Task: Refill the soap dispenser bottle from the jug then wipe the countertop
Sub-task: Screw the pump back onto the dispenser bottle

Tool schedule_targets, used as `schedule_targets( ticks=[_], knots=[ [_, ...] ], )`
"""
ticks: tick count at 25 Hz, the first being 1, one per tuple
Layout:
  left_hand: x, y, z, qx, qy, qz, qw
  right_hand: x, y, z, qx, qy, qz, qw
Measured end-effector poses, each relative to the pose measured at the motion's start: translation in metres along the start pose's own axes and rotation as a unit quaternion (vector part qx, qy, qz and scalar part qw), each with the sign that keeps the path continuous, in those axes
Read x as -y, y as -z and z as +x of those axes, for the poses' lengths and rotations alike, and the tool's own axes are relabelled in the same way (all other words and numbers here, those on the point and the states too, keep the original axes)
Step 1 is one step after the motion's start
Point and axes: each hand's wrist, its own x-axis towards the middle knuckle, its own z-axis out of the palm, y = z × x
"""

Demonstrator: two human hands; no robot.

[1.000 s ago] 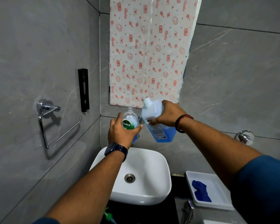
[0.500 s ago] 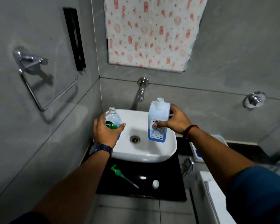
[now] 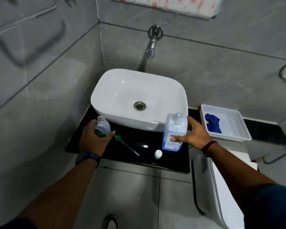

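My left hand [image 3: 94, 140] grips the clear soap dispenser bottle [image 3: 103, 126] with a green label; its neck is open and it is upright at the left of the black countertop [image 3: 132, 149]. My right hand [image 3: 194, 135] holds the white jug [image 3: 173, 132] of blue liquid, uncapped and upright, low over the counter's right side. Whether either base touches the counter I cannot tell. The green pump head [image 3: 122, 142] with its tube lies on the counter between the two. A white cap [image 3: 158, 153] sits near the front edge.
A white basin [image 3: 116, 90] stands at the back of the counter under a wall tap [image 3: 152, 47]. A white tray [image 3: 238, 128] holding a blue cloth [image 3: 212, 123] sits to the right. A white toilet cistern [image 3: 221, 187] is below right. A towel ring hangs upper left.
Both hands have lowered the bottle and the jug from over the basin down to the counter in front of it. The jug went from tilted to upright. The view tipped downward.
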Motion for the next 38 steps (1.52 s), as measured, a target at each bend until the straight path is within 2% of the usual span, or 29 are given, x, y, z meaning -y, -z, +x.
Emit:
schedule_targets(
  ticks=[7, 12, 15, 17, 18, 19, 20, 21, 22, 25, 28, 30, 32, 34, 36, 38],
  knots=[
    [0.04, -0.016, -0.007, -0.02, -0.01, -0.004, 1.0, -0.072, -0.016, -0.003, -0.008, -0.016, 0.057, 0.998],
    [0.055, -0.028, -0.002, -0.021, -0.004, -0.037, 0.999, -0.091, -0.027, 0.005, -0.005, 0.001, 0.123, 0.992],
    [0.062, -0.034, -0.002, -0.031, -0.014, -0.052, 0.998, -0.09, -0.032, 0.009, -0.005, 0.004, 0.121, 0.993],
    [0.064, -0.036, -0.001, -0.035, -0.023, -0.058, 0.997, -0.086, -0.038, 0.002, -0.064, 0.013, 0.069, 0.995],
    [0.065, -0.037, -0.001, -0.035, -0.028, -0.055, 0.997, -0.083, -0.042, -0.003, -0.137, 0.031, 0.0, 0.99],
    [0.066, -0.037, -0.002, -0.033, -0.034, -0.05, 0.998, -0.079, -0.047, -0.008, -0.22, 0.066, -0.098, 0.968],
    [0.066, -0.037, -0.002, -0.031, -0.039, -0.045, 0.998, -0.074, -0.055, -0.011, -0.291, 0.117, -0.191, 0.93],
    [0.066, -0.036, -0.001, -0.027, -0.041, -0.044, 0.998, -0.065, -0.065, -0.012, -0.327, 0.165, -0.248, 0.897],
    [0.066, -0.036, 0.0, -0.023, -0.041, -0.048, 0.998, -0.053, -0.077, -0.009, -0.328, 0.205, -0.268, 0.882],
    [0.065, -0.034, 0.002, -0.018, -0.037, -0.063, 0.997, -0.011, -0.125, 0.006, -0.283, 0.284, -0.25, 0.881],
    [0.067, -0.032, 0.003, -0.018, -0.028, -0.064, 0.997, 0.018, -0.172, 0.024, -0.239, 0.308, -0.204, 0.898],
    [0.063, -0.03, 0.004, -0.016, -0.025, -0.062, 0.998, 0.024, -0.201, 0.038, -0.145, 0.267, -0.183, 0.935],
    [0.061, -0.028, 0.007, -0.007, -0.041, -0.063, 0.997, 0.02, -0.227, 0.054, -0.014, 0.168, -0.212, 0.963],
    [0.063, -0.029, 0.007, 0.004, -0.044, -0.069, 0.997, 0.01, -0.244, 0.067, 0.082, 0.081, -0.284, 0.952],
    [0.07, -0.03, 0.007, 0.01, -0.028, -0.074, 0.997, 0.005, -0.255, 0.076, 0.107, 0.049, -0.319, 0.94],
    [0.076, -0.03, 0.008, 0.013, -0.016, -0.072, 0.997, 0.005, -0.259, 0.082, 0.088, 0.049, -0.312, 0.945]
  ],
)
